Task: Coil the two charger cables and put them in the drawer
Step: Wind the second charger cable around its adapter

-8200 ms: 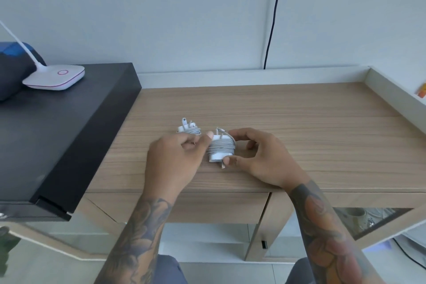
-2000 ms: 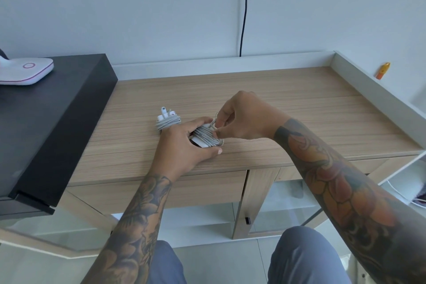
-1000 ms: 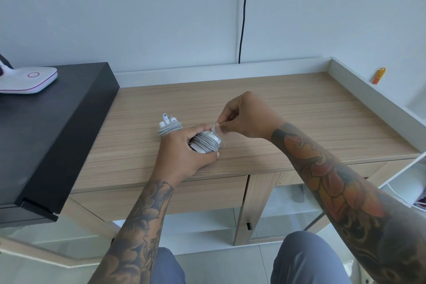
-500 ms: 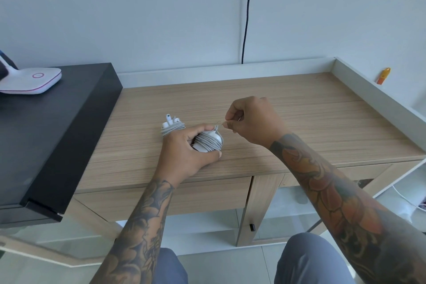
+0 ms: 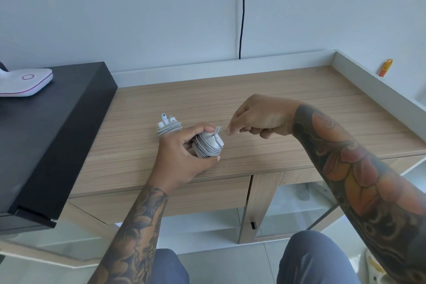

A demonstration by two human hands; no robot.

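Since half a second earlier, the right hand [image 5: 258, 120] had drawn slightly away from the bundle, with the thin cable end [image 5: 222, 128] pinched between thumb and forefinger. The white charger brick wrapped in grey cable [image 5: 208, 144] was gripped in the curled fingers of the left hand [image 5: 184, 154], near the front edge of the light wooden desk [image 5: 288, 104]. A second coiled white charger with plug prongs [image 5: 167, 125] was noted lying just behind the left hand. The wooden drawer front [image 5: 207, 196] below the desktop was seen closed.
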